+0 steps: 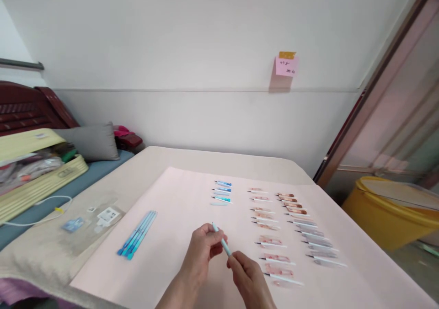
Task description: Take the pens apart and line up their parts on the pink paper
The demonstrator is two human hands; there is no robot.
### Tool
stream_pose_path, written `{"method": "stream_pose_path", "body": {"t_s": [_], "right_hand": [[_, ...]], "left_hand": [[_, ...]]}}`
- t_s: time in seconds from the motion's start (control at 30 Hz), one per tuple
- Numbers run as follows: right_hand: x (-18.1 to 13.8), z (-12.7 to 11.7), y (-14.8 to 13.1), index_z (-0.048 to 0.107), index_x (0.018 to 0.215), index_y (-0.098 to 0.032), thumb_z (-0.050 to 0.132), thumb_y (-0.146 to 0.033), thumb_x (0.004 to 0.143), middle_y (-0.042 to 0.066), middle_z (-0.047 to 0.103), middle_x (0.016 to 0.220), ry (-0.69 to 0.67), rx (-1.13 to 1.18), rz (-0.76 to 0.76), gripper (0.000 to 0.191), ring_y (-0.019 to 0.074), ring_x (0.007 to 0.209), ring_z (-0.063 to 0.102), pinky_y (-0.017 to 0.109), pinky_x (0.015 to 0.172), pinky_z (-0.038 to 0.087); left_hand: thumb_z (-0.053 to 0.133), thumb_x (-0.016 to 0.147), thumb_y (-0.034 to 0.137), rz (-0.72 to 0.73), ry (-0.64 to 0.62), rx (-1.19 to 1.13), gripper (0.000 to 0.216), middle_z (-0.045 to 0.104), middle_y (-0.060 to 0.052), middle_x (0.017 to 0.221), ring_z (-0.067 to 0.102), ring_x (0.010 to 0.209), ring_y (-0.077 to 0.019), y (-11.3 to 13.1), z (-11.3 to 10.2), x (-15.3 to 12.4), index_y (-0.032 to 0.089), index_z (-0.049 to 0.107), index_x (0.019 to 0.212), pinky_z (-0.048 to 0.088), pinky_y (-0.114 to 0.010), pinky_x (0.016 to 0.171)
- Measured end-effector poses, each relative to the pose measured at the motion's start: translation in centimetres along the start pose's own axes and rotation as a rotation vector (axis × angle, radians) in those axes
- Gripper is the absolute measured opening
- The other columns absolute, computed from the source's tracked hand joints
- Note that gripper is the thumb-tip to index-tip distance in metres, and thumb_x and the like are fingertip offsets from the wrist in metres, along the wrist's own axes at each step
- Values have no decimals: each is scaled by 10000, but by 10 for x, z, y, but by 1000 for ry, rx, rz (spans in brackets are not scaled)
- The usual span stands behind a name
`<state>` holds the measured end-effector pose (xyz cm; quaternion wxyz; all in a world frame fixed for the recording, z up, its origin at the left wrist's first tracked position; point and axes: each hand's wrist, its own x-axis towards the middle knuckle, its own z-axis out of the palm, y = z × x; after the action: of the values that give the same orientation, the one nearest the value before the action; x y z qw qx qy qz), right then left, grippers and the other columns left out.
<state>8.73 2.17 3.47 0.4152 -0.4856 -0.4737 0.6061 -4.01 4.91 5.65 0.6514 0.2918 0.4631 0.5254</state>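
A light blue pen (224,246) is held slantwise above the pink sheet, its tip pointing up and to the left. My left hand (205,244) pinches it near the tip, while my right hand (246,272) grips the lower end. Farther back lie blue pen parts (222,189), barrels and thin dark-tipped refills, in a short column. Several whole blue pens (139,233) rest side by side to the left. On the right are rows of pink pen parts (270,240), brown pen parts (291,204) and grey pen parts (317,241) with refills.
The pink sheet (171,263) covers much of the table. Plastic packaging (109,214) and a blue packet (73,225) lie at its left. A white cable (44,200) curves nearby. A yellow bin (380,217) stands at the right; a pink note (286,66) hangs on the wall.
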Motion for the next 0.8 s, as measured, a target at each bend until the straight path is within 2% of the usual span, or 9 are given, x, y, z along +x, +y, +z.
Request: {"method": "stream_pose_path", "body": {"t_s": [0.1,0.23,0.3,0.4,0.47,0.57,0.7,0.8], "right_hand": [[2,2,3,432,580,-183,516,-478,730,-86,273,452,49,-108,-53,341,61,435,251,205,414,164],[4,-1,5,455,641,-188,462,-492,756,-97,267,425,-8,-83,37,325,58,389,203,212,398,127],[4,-2,4,453,638,-189,475,-499,746,-99,260,427,-9,-78,37,329,57,394,198,212,401,119],[2,-1,3,441,617,-191,494,-490,731,-97,257,429,9,-89,20,325,59,406,212,213,406,118],[2,-1,3,440,619,-194,481,-485,735,-98,256,424,12,-92,28,316,59,397,206,216,406,118],[3,-3,5,439,622,-198,472,-493,732,-101,250,413,9,-108,33,316,60,386,193,218,403,122],[5,-5,7,436,615,-198,480,-507,724,-103,234,413,-20,-137,6,330,61,391,198,219,403,125],[5,-5,7,438,621,-197,466,-489,737,-100,259,414,-15,-142,14,315,61,391,209,217,403,131]], "left_hand": [[660,638,422,-19,82,74,297,632,-55,687,565,606,-139,-1,1,-1,161,522,670,418,-278,621],[656,662,338,-60,-90,-161,298,640,-107,899,598,814,-186,4,1,-3,150,572,877,432,-321,757],[671,644,294,-40,-86,-82,274,647,-98,866,598,802,-188,6,-1,-4,148,583,859,427,-319,752],[655,656,367,17,22,153,242,628,-53,681,576,643,-157,8,-2,-4,147,572,714,417,-300,664],[635,673,395,13,-2,115,261,637,-55,742,585,701,-162,8,-2,-4,158,585,771,417,-295,678],[653,661,346,-21,-90,-20,318,643,-81,901,586,844,-179,9,-3,-3,173,589,920,421,-292,732],[642,659,408,24,24,185,287,617,-45,678,564,631,-143,8,-4,-1,149,603,775,411,-274,625],[645,665,365,12,-36,69,298,639,-72,841,583,773,-163,9,-5,-1,162,603,878,423,-277,689]]}}
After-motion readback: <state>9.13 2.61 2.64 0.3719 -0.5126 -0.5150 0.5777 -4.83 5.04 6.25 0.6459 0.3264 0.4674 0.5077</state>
